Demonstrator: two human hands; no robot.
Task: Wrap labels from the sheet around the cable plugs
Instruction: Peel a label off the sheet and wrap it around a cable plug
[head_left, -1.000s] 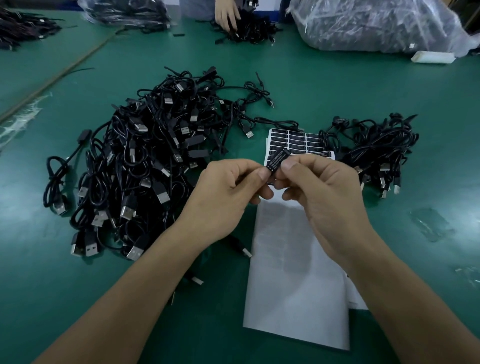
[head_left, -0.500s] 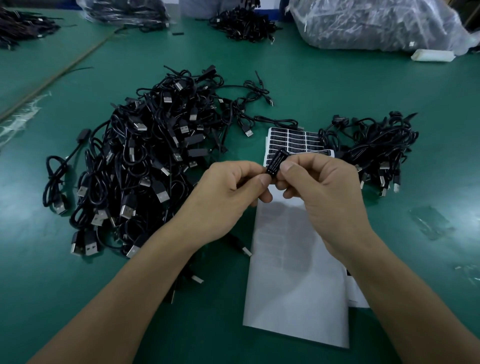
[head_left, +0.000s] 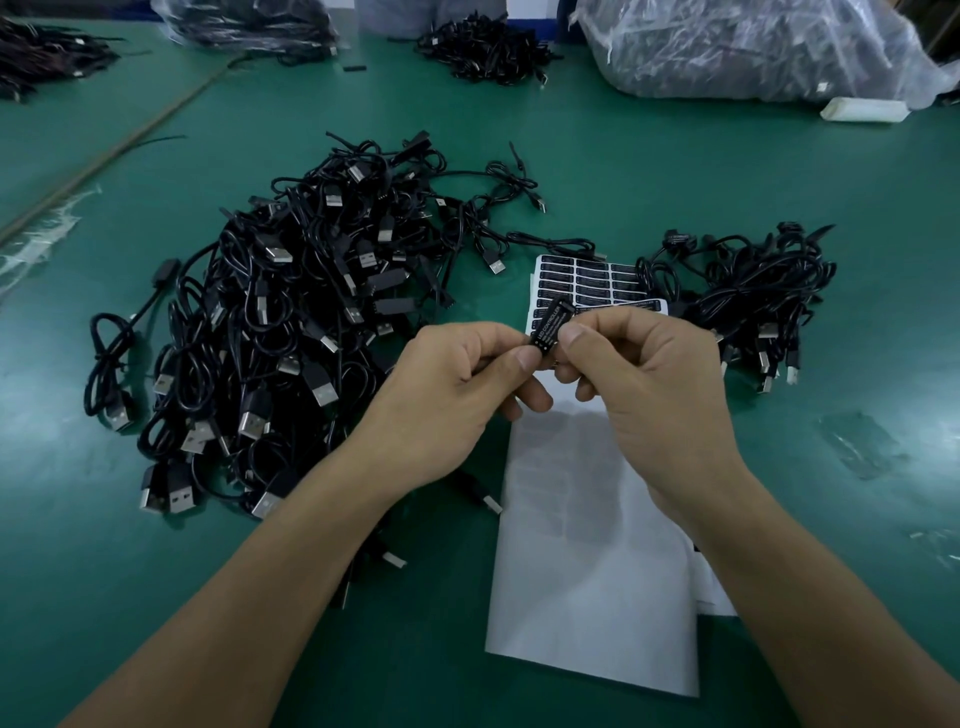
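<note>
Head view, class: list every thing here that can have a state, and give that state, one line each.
plug, held above the table, tilted, printed label on it.
left hand, pinches the plug's near end.
right hand, pinches the plug from the other side.
label sheet, flat on the table, black labels only at its far end.
big cable pile, tangled, loose on the table.
small cable pile, tangled, beside the sheet.

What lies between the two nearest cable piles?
In the head view, the label sheet lies there; the left hand and right hand pinch a plug over it.
</note>
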